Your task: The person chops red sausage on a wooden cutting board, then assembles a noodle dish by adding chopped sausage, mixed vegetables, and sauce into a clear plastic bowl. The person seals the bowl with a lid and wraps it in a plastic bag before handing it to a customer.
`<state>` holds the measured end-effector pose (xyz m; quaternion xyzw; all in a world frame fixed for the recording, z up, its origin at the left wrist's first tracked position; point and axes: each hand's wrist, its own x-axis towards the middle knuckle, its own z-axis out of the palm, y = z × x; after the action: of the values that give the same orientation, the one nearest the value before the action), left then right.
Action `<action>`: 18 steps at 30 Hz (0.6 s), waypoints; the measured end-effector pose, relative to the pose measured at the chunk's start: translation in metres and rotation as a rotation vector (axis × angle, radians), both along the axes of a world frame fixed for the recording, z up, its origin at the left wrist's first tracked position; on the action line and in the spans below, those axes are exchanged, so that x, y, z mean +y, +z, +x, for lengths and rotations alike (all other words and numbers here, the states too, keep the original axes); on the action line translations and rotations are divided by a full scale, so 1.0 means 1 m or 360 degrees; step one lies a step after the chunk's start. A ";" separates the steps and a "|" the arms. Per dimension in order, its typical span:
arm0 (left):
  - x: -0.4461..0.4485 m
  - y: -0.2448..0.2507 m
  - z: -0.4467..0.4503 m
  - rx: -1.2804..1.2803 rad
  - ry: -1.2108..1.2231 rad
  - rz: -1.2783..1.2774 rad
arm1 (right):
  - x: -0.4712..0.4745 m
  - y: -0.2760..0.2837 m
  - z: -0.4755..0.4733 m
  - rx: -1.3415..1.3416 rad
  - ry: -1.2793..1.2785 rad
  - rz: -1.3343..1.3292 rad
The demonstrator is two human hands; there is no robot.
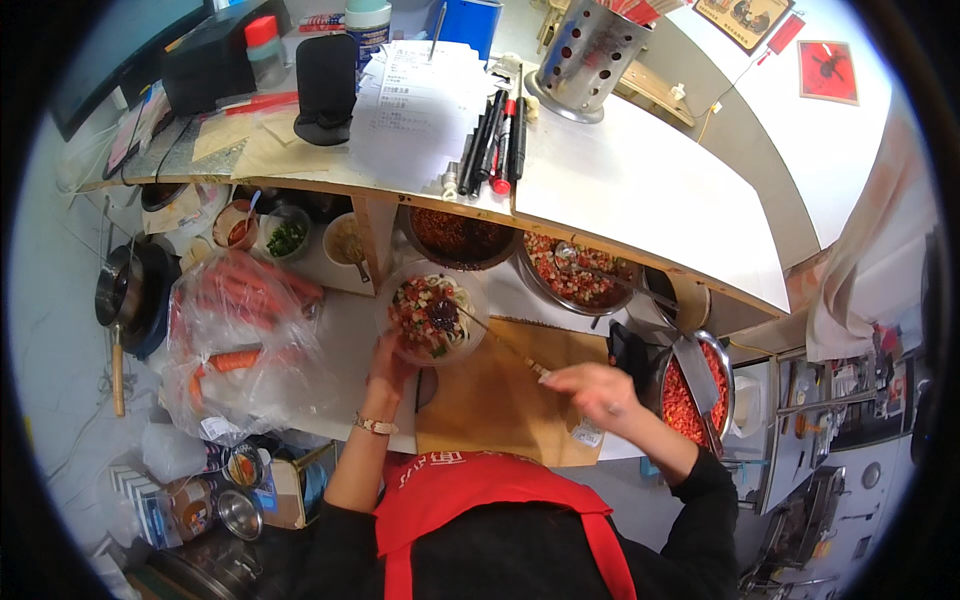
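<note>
My left hand [391, 358] holds a clear plastic bowl [474, 343] by its near left side. White noodles [471, 324] lie in the bowl under a diced red-and-white topping [415, 309], with a dark sauce [445, 316] in the middle. A thin long-handled utensil [514, 352] is pinched in my right hand [600, 394]. Its far end reaches into the bowl by the dark sauce; the sauce hides what shape that end has. Beneath my right hand is a wooden cutting board [487, 420].
Under the overhanging shelf [637, 195] sit a pot of dark red sauce [459, 236] and a metal basin of diced topping [585, 289] with a ladle. A cleaver [696, 373] rests across a basin of chopped red food [675, 409]. At left lies a plastic bag of sausages [240, 337].
</note>
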<state>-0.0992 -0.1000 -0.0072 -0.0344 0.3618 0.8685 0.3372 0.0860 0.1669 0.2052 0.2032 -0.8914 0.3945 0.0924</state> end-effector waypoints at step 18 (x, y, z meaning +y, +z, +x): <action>0.000 0.032 0.011 -0.0114 0.0124 -0.0316 | -0.006 -0.044 0.026 0.0601 0.0171 0.0703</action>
<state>-0.0881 -0.0995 0.0253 -0.1127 0.4320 0.8391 0.3107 0.1123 0.1612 0.1617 0.3351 -0.9107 0.1504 0.1891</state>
